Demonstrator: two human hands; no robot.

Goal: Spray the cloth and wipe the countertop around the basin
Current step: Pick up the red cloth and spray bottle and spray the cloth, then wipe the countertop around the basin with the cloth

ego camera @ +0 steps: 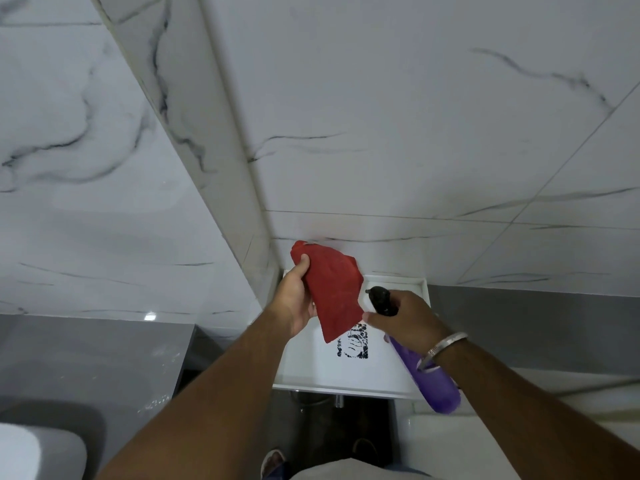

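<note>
Now, with left hand gripping cloth and right hand clutching bottle, aim nozzle squarely at cloth.

Evenly and rather dimly lit, soft and grey. One small bright glare spot on the glossy left wall. Faint shadows only. Strong wide-angle bending of tile lines toward the edges. Slightly soft overall, blurrier in the bottom corners.

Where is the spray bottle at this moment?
In the head view, the spray bottle is right of centre, held in the right hand above the white basin. Its black nozzle points at the red cloth in the left hand.
</note>
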